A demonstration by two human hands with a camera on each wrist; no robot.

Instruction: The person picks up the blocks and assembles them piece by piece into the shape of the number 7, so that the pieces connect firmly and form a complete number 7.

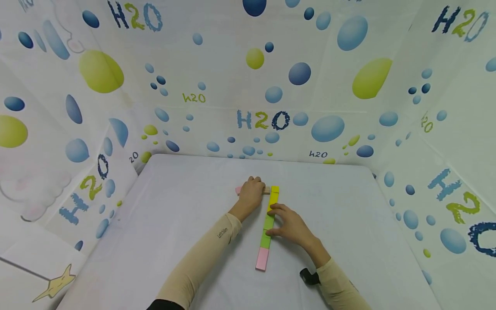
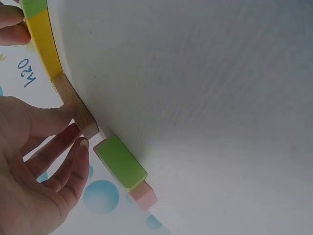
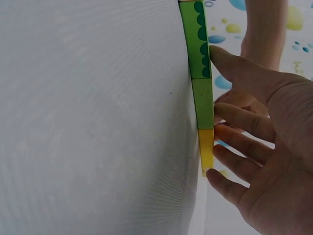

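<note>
A row of blocks runs toward me on the white table: yellow blocks (image 1: 274,197) at the far end, green blocks (image 1: 266,241) in the middle and a pink block (image 1: 262,259) nearest. At the yellow end a plain wooden block (image 2: 76,105) meets the row at an angle. My left hand (image 1: 251,192) pinches this wooden block between thumb and fingers. Just past it lie a green block (image 2: 121,163) and a small pink block (image 2: 143,196). My right hand (image 1: 291,226) has its fingers spread, fingertips along the right side of the green and yellow blocks.
The white table (image 1: 186,206) is enclosed by hanging sheets (image 1: 217,60) printed with bubbles and lettering at the back and sides. A black strap-like device (image 1: 309,277) sits at the right wrist.
</note>
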